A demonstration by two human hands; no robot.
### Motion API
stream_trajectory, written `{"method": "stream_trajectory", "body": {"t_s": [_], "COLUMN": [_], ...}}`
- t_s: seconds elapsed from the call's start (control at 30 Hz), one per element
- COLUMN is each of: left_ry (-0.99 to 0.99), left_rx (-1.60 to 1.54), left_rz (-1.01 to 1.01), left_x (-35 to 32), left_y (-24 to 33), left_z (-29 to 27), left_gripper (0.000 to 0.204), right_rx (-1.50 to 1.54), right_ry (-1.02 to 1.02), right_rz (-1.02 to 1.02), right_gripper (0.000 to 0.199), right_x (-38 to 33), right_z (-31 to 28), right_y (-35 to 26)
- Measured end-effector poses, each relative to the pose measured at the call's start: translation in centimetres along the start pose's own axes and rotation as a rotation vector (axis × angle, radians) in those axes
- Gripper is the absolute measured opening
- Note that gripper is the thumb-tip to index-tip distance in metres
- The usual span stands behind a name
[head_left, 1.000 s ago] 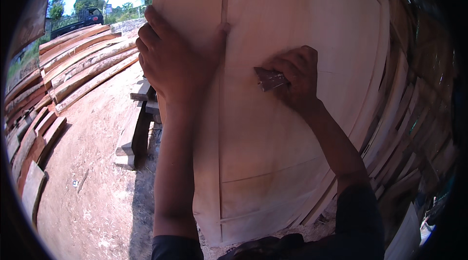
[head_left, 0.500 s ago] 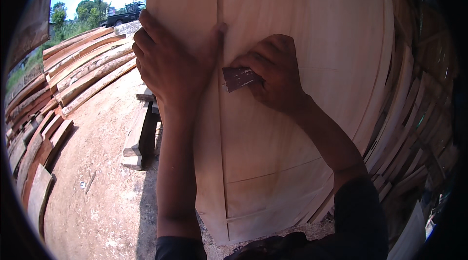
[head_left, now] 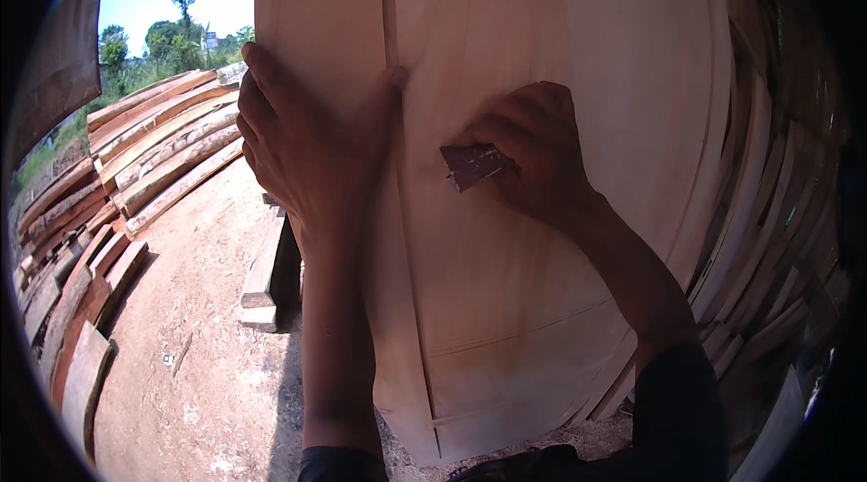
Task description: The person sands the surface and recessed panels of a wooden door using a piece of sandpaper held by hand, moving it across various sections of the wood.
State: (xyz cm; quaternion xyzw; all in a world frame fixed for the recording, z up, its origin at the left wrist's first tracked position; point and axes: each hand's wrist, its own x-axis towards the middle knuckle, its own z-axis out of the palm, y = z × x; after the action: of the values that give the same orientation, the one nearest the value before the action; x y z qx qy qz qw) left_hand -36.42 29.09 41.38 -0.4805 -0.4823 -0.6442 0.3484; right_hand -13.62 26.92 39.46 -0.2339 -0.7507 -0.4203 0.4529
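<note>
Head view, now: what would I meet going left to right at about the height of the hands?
Pile of sawn timber, left hand, dark flat piece, right hand, upright wooden strips.

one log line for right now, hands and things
left hand: gripping wooden panel, left edge | right hand: holding dark brown piece | far left: stacked planks

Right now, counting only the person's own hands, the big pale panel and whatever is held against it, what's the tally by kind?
Hands: 2, left hand and right hand
Pale wooden panel: 1
Dark brown piece: 1
Total: 4
</note>
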Motion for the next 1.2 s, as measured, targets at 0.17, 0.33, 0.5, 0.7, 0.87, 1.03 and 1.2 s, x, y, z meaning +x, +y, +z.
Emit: {"method": "stream_trajectory", "body": {"t_s": [0.17, 0.33, 0.5, 0.7, 0.87, 1.03, 1.2], "left_ry": [-0.096, -0.400, -0.400, -0.233, -0.152, -0.137, -0.139], "left_rx": [0.033, 0.028, -0.092, -0.120, -0.113, -0.072, -0.025], "left_rz": [0.275, 0.377, 0.437, 0.396, 0.398, 0.288, 0.240], "left_x": [-4.1, -12.4, -15.2, -13.9, -13.3, -13.5, -12.3], "left_y": [0.4, 3.7, 5.9, 6.5, 6.6, 9.3, 9.7], "left_z": [0.1, -1.9, -0.7, -0.1, 0.4, 1.9, 2.0], "left_gripper": [0.097, 0.084, 0.078, 0.052, 0.046, 0.052, 0.052], "right_rx": [-0.271, -0.288, -0.055, -0.135, -0.176, 0.026, 0.079], "right_ry": [0.102, 0.211, 0.128, 0.025, 0.175, 0.143, 0.128], "right_rz": [0.160, 0.166, 0.052, 0.016, 0.128, 0.028, -0.003], "right_gripper": [0.027, 0.022, 0.024, 0.023, 0.025, 0.023, 0.024], "right_x": [-9.7, -12.3, -8.1, -7.9, -13.6, -7.9, -7.2], "right_z": [-5.9, -7.3, -4.4, -5.9, -10.0, -6.2, -5.2], "right_y": [7.5, 10.4, 7.3, 8.6, 14.4, 10.8, 11.7]}}
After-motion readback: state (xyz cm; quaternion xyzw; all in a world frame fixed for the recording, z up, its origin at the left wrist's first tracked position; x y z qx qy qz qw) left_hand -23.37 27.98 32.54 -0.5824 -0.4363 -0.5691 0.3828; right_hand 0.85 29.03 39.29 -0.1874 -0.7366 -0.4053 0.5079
